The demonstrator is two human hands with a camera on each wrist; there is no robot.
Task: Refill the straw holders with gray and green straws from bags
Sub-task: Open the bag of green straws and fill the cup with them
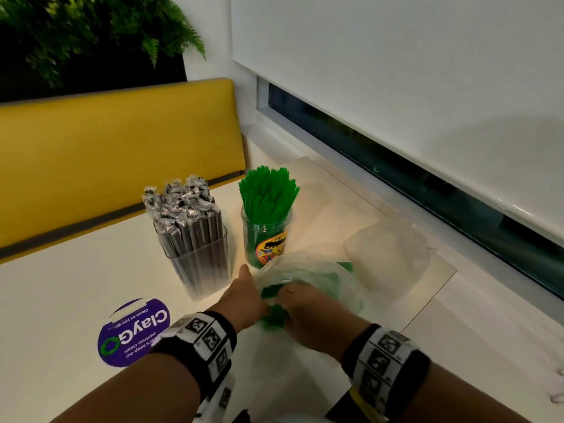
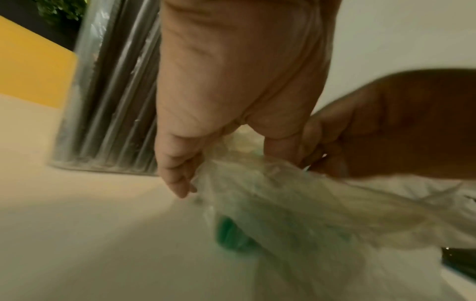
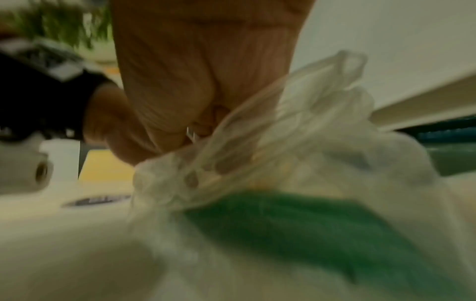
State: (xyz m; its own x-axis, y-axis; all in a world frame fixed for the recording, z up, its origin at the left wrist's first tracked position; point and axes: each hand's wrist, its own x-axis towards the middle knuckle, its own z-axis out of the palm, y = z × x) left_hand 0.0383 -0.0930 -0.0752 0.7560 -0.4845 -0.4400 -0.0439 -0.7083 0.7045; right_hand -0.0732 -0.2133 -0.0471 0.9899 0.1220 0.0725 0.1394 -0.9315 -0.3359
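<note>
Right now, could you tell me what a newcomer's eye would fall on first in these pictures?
Probably the bright green plastic straws fanning out of a clear labelled jar at the table's middle, with the wrapped gray straws packed in a clear square holder to their left. Just in front, the left hand and right hand grip a crinkly translucent plastic bag holding more green straws. A yellow padded bench back fills the background.
</note>
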